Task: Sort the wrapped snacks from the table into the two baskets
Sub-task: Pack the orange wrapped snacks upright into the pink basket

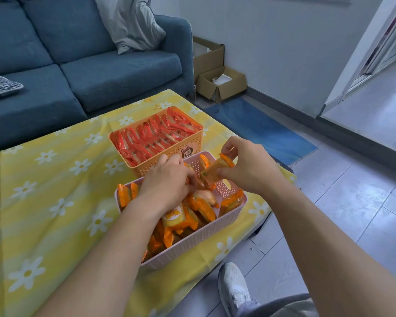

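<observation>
An orange basket [193, 143] at the far side of the table is packed with rows of red wrapped snacks [153, 137]. Nearer to me stands a pink basket [201, 236] holding several orange and yellow wrapped snacks [199, 209]. My right hand [249, 165] pinches an orange-wrapped snack [215, 172] above the pink basket's far end. My left hand [167, 179] reaches into the pink basket with fingers curled down among the snacks; what it grips is hidden by the hand itself.
The table wears a yellow cloth with white daisies [55, 191]. A blue sofa [78, 76] stands behind it, cardboard boxes [222, 83] sit by the wall, and a blue mat [261, 126] lies on the floor. My white shoe [233, 291] shows at the table's near right edge.
</observation>
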A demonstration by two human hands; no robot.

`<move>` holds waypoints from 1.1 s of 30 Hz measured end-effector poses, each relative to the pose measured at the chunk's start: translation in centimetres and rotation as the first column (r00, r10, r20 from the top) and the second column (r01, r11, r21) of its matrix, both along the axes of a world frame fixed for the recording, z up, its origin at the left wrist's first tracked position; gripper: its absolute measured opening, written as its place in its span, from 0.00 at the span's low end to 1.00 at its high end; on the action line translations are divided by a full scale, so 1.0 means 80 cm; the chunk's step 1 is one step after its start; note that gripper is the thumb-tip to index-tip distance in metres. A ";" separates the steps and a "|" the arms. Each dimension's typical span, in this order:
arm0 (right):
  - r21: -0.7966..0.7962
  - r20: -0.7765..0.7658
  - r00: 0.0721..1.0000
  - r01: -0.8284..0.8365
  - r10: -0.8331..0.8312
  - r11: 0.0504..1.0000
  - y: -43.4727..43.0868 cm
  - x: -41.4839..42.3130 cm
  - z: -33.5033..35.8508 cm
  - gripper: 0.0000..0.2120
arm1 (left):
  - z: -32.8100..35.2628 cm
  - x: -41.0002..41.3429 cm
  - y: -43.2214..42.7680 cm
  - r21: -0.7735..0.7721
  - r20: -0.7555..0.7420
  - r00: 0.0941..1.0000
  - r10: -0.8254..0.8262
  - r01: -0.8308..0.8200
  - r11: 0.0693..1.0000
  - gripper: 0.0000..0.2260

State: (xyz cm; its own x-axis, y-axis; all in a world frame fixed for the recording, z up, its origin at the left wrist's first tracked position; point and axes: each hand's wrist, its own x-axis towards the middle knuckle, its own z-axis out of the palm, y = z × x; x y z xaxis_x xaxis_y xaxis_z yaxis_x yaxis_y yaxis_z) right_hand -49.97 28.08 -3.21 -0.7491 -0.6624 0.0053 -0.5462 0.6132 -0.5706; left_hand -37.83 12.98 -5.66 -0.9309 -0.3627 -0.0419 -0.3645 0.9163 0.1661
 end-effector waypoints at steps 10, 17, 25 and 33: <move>0.003 0.006 1.000 0.011 -0.011 1.000 0.001 0.003 0.007 0.20 | -0.003 -0.001 0.010 -0.082 0.194 0.981 0.009 0.007 0.997 0.17; -0.002 0.038 0.999 0.035 -0.035 0.999 0.002 0.003 0.005 0.21 | -0.017 -0.007 0.021 -0.196 0.158 0.987 0.022 0.010 0.981 0.14; -0.040 0.014 0.999 0.039 -0.039 0.998 0.000 0.006 0.004 0.20 | -0.014 -0.009 0.026 -0.213 0.097 0.995 0.012 0.009 0.977 0.11; -0.077 0.010 0.999 0.053 -0.053 0.996 0.004 0.003 0.007 0.18 | -0.007 -0.011 0.021 -0.162 -0.022 0.999 0.034 -0.037 0.986 0.09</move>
State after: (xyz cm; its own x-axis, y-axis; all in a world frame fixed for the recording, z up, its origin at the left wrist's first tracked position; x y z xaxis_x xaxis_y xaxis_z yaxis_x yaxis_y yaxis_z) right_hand -49.70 28.44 -2.63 -0.7833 -0.6197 0.0488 -0.5096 0.5953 -0.6212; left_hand -38.69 14.63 -6.23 -0.9175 -0.3959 0.0385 -0.3952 0.9183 0.0232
